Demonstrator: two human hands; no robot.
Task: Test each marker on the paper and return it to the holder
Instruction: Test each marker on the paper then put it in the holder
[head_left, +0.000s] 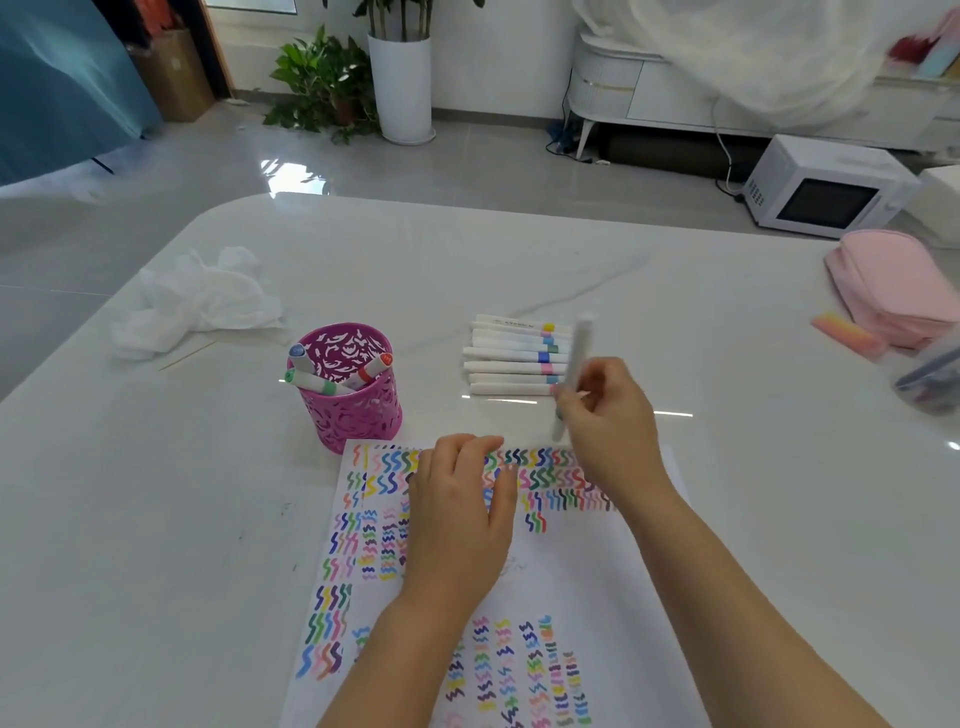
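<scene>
A crumpled tissue lies at the table's left. The pink holder stands just beyond the paper's far left corner, with three markers inside. The left hand rests flat on the paper, fingers extended. A row of markers lies beyond the paper. The right hand pinches one blurred marker, held near upright above the paper's far edge. A pink pouch sits far right.
</scene>
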